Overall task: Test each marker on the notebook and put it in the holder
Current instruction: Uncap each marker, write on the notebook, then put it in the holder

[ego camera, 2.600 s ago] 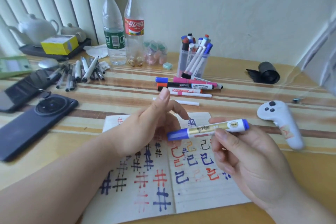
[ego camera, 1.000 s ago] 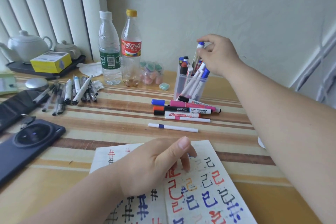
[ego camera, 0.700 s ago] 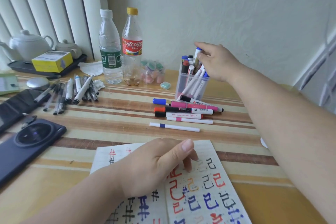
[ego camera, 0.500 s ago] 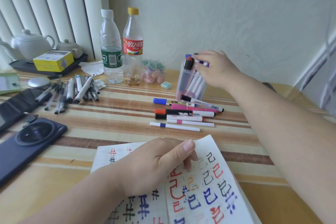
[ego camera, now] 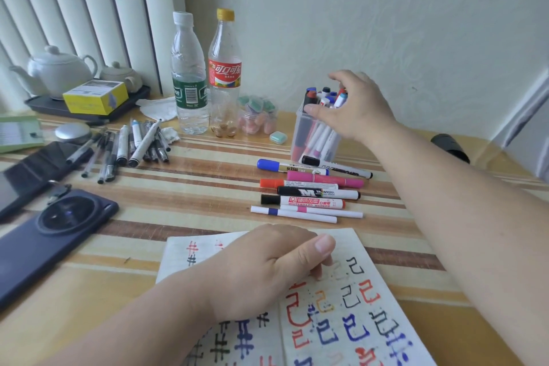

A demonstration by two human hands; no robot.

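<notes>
Left hand (ego camera: 267, 270) flat on notebook (ego camera: 341, 321), fingers loosely curled, pinning page, holding nothing. Loose markers (ego camera: 312, 187) on table beyond it, between both hands. Right hand (ego camera: 356, 107) spread open over holder (ego camera: 309, 140), thumb against its front, fingers above marker caps, gripping nothing.

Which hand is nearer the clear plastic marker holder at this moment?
Right. The right hand is over the clear plastic marker holder, thumb against its rim. The left hand rests on the open notebook, well short of it.
</notes>
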